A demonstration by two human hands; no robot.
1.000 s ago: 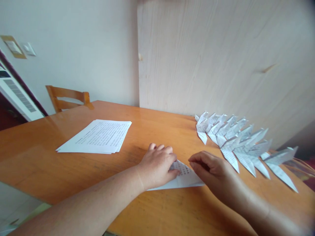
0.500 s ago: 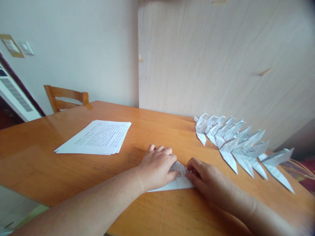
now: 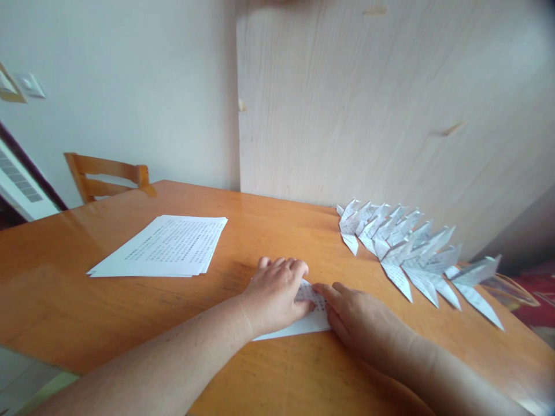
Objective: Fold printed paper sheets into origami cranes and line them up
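Note:
A sheet of printed paper point(image 3: 299, 329), partly folded, lies on the table under both hands, its near edge showing as a pale strip. My left hand point(image 3: 280, 292) holds it down from the left, the fingers bent over its far side and the thumb on the printed face. At the paper's right end, my right hand point(image 3: 358, 312) grips it, with the index finger stretched along the upper edge close to the left thumb. Much of the paper is hidden beneath the hands, so its full folded shape cannot be made out.
To the left rests a stack of printed sheets point(image 3: 169, 248). Several folded paper pieces point(image 3: 399, 231) stand in rows at the right. The wooden table point(image 3: 269, 225) meets a pale panel point(image 3: 347, 104) at the back, and a chair point(image 3: 106, 170) stands beyond its left end.
My right hand's index finger has straightened and slid left along the paper's upper edge, toward the left thumb. My left hand keeps its place on the paper. The view has shifted slightly.

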